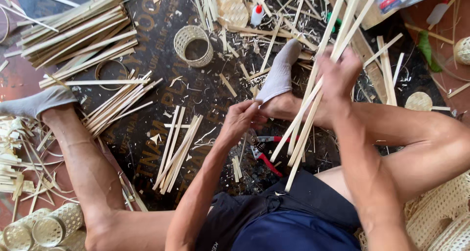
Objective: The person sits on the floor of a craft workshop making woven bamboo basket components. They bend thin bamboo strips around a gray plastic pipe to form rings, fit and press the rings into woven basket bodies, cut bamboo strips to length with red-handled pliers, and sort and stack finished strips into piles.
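I sit on the floor with both legs out, grey socks on my feet. My right hand (338,79) is closed around a bundle of long pale bamboo strips (313,99) that slant from upper right down toward my lap. My left hand (241,119) pinches near the lower part of the same strips, close to my right foot's grey sock (280,74). Red-handled cutters (267,155) lie on the dark mat just below my left hand.
A small woven bamboo ring basket (194,45) stands on the dark mat (147,133). Stacks of bamboo strips (73,33) lie at the upper left, and loose strips (178,150) lie in the middle. Woven cylinders (54,224) rest at the bottom left, woven pieces (440,216) at the bottom right. A glue bottle (256,15) sits at the top.
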`<state>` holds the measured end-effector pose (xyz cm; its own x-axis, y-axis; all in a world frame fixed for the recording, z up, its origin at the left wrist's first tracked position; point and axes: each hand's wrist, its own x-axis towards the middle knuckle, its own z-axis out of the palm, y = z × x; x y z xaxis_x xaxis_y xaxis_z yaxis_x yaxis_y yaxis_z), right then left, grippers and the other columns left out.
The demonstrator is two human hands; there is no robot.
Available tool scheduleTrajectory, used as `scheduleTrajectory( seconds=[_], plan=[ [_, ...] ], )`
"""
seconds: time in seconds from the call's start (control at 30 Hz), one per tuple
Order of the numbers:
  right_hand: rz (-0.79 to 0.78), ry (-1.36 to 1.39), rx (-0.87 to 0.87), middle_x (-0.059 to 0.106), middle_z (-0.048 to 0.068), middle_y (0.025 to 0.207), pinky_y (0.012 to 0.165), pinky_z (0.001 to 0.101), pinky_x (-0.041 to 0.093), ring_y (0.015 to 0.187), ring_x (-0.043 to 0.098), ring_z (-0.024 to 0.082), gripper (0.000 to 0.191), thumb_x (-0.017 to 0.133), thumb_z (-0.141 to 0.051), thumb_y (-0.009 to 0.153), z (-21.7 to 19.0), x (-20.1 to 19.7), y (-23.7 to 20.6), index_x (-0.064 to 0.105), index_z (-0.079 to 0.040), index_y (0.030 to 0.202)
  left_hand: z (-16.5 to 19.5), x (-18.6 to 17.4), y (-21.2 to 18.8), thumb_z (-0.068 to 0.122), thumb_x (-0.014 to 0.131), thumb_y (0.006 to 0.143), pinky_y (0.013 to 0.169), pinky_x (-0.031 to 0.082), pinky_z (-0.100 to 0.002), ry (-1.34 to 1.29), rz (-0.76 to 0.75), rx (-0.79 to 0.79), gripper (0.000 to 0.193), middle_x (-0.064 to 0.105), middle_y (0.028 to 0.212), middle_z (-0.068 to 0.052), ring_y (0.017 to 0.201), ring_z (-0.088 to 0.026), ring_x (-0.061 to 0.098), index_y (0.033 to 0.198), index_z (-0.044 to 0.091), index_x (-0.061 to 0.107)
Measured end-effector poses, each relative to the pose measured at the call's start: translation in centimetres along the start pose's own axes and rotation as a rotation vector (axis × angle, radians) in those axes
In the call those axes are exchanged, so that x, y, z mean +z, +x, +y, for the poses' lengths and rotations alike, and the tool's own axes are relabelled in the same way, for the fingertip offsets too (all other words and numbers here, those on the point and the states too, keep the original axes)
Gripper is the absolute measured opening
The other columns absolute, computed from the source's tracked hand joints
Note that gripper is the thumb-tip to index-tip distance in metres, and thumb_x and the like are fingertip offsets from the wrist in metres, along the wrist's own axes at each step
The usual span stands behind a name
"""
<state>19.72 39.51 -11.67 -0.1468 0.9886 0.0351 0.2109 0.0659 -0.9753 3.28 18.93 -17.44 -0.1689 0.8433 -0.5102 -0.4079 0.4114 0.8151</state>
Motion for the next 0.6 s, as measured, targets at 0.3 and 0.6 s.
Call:
scheduleTrajectory(
  seconds=[0.3,0.6],
  plan=[
    [-0.379,0.664,-0.105,0.069,0.013,0.098,0.060,0.0337,0.056,0.070,0.067,0.020,0.015,0.062,-0.014,0.117,-5.2,-2.1,9.2,0.063,0.001,0.118,6.8,-4.4,-4.5,0.027,0.053,0.108,0.070,0.065,-0.032,0.029,0.232,0.207,0.038,0.077,0.095,-0.010,0.083,-0.015,0.075,0.113,-0.006,0.071],
    [-0.811,0.407,-0.233,0.066,0.006,0.092,0.075,0.0309,0.061,0.081,0.069,0.016,0.017,0.063,-0.015,0.112,-9.3,14.1,-4.6,0.064,0.002,0.113,16.1,-7.0,2.3,0.030,0.060,0.110,0.087,0.060,-0.032,0.077,0.305,0.893,0.035,0.075,0.112,-0.008,0.104,-0.017,0.071,0.129,0.002,0.065]
  ],
)
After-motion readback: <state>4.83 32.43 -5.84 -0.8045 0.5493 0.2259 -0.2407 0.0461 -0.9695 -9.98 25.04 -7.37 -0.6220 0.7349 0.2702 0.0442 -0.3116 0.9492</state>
